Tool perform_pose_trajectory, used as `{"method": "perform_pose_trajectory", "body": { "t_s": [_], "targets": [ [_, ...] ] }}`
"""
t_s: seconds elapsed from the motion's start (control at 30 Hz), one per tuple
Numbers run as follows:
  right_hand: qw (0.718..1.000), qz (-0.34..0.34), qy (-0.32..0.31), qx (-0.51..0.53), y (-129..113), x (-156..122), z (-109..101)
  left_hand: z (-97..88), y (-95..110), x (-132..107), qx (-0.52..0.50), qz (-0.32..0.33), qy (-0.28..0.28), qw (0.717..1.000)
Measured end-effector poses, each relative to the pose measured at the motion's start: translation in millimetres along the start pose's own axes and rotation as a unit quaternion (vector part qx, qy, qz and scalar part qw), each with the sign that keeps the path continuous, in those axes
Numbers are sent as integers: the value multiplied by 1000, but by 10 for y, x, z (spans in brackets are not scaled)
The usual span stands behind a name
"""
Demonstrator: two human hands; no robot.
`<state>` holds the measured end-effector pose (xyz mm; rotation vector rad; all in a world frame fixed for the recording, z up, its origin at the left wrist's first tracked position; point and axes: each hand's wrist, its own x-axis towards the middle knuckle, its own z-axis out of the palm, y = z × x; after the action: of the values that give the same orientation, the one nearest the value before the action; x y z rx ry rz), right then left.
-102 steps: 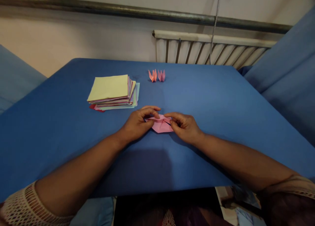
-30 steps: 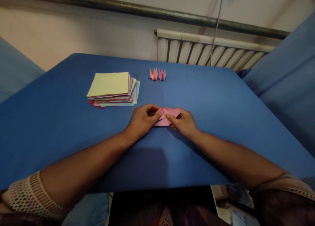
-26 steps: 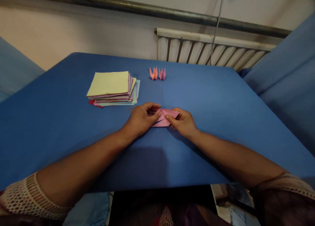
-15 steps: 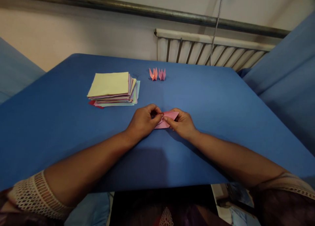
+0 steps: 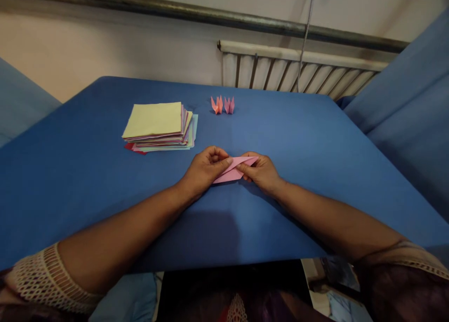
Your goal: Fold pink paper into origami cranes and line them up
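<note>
Between my hands is a folded piece of pink paper [image 5: 229, 174], slanted, with overlapping flaps and a pointed right end. My left hand [image 5: 205, 168] pinches its left part, thumb on top and fingers behind. My right hand [image 5: 261, 172] grips the right end, its thumb against the crease and its fingers partly hidden under the paper. Farther back on the table stand two small folded paper figures with pointed tips, an orange-pink one [image 5: 217, 105] and a darker pink one [image 5: 229, 105], side by side.
A stack of coloured paper [image 5: 152, 119], yellow on top, lies left of the hands, with a red piece [image 5: 135, 148] sticking out beneath. The blue table [image 5: 301, 139] reaches back to a wall with a radiator [image 5: 266, 69] and a pipe [image 5: 196, 14]. Blue curtains [image 5: 410, 93] hang at both sides.
My hands have moved slightly apart, uncovering more of the pink paper and its diagonal fold. Both hands still hold it. The view has shifted a little.
</note>
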<state>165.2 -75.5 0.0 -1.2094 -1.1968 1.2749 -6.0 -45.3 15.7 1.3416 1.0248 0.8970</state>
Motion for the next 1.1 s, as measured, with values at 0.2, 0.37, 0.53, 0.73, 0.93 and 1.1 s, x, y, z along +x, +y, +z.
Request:
{"method": "perform_pose_trajectory", "body": {
  "t_s": [0.2,0.37,0.53,0.73,0.93,1.1],
  "targets": [
    [998,6,-40,51,37,32,-58,-14,-9,4,16,-46,-16,999],
    [994,7,-71,82,50,40,-78,-23,-27,6,55,-28,17,998],
    [997,32,-29,71,67,57,-47,8,24,-34,62,-35,-3,997],
    [995,44,-17,90,43,50,-25,58,66,-81,50,-42,-19,998],
    [991,67,-22,113,17,34,-55,-16,26,-22,47,-64,-26,996],
    [996,78,-43,21,-5,38,-178,-202,8,31,85,-106,-116,984]
  ]
}}
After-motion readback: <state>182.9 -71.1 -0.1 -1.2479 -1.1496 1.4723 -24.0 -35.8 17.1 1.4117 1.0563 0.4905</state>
